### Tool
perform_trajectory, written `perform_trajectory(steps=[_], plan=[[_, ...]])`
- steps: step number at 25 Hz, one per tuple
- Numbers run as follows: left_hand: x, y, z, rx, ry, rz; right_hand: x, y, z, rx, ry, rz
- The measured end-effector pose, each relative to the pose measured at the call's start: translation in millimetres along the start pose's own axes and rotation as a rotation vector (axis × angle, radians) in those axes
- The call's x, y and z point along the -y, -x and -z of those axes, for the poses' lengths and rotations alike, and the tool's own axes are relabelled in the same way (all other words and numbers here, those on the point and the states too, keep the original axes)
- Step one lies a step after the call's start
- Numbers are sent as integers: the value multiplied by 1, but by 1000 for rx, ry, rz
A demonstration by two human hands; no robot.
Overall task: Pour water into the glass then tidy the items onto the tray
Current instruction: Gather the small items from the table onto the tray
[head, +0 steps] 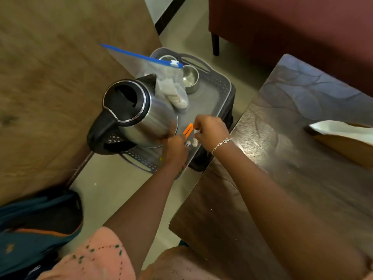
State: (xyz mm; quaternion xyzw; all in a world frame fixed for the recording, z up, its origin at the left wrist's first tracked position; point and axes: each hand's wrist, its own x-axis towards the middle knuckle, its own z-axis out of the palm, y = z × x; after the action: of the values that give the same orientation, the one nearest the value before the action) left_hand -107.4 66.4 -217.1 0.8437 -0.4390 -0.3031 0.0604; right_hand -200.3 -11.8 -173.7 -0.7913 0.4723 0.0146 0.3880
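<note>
Tidying is under way: both hands work over the grey tray [222,85], beside the steel kettle [139,112]. Right hand [212,130] fingers pinch the orange sachets [188,130]; left hand [175,148] grips small white packets [194,142]. Next, lay them flat on the tray.

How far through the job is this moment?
Late tidying, apparently. Kettle, zip bag and steel cups already sit on the tray. Both hands, left and right, handle small orange sachets over it. No glass visible; pouring unconfirmed.
</note>
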Motion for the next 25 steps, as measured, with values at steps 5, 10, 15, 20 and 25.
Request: perform_trajectory(steps=[5,10,15,20,25], plan=[[12,-4,-10,20,-99,-46,7,-21,-24,127,395,69],[23,8,-2,-53,-45,-2,5,-31,-37,158,501,17],[42,27,1,-76,-23,60,0,-30,-48,163,591,62],[43,31,1,-48,-9,81,2,-27,-50,278,581,116],[42,30,-2,-103,-86,56,-15,-15,-31,38,423,210]])
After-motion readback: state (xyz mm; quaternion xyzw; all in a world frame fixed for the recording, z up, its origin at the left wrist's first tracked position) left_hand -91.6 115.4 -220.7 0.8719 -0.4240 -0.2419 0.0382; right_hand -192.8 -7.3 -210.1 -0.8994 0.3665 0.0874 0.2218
